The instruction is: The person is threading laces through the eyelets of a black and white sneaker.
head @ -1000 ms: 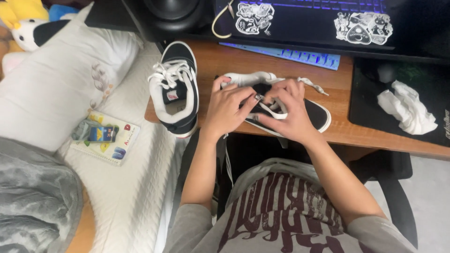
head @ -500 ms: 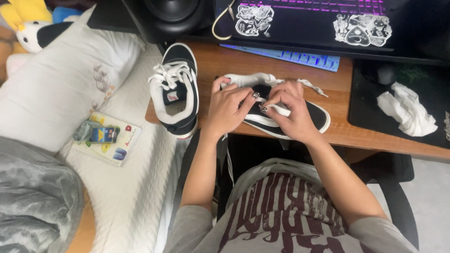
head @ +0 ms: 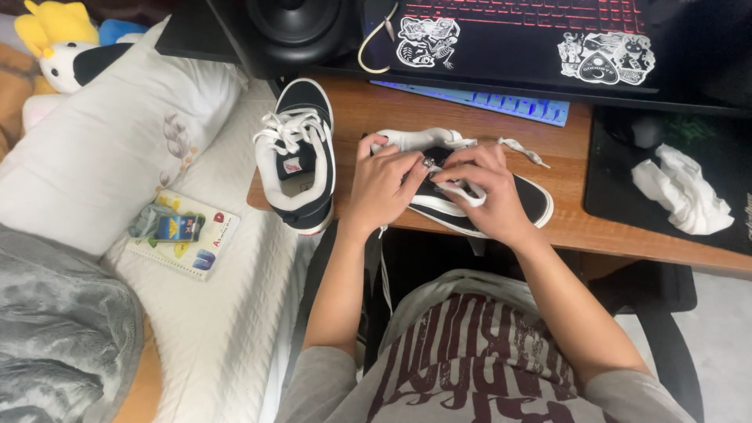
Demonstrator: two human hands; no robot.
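Black sneaker (head: pixel 526 197) lies sideways, toe right; left hand (head: pixel 381 185), right hand (head: pixel 484 188) pinching white lace (head: pixel 464 193).

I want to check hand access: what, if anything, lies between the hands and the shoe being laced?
Nothing visible: the left hand and right hand already rest on the black shoe, fingers on its white lace.

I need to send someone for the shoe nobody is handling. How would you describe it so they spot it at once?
Start at the wooden desk and go to its left end, beside the bed. The shoe stands there alone, fully laced, toe toward the speaker. The other shoe lies sideways under both hands.
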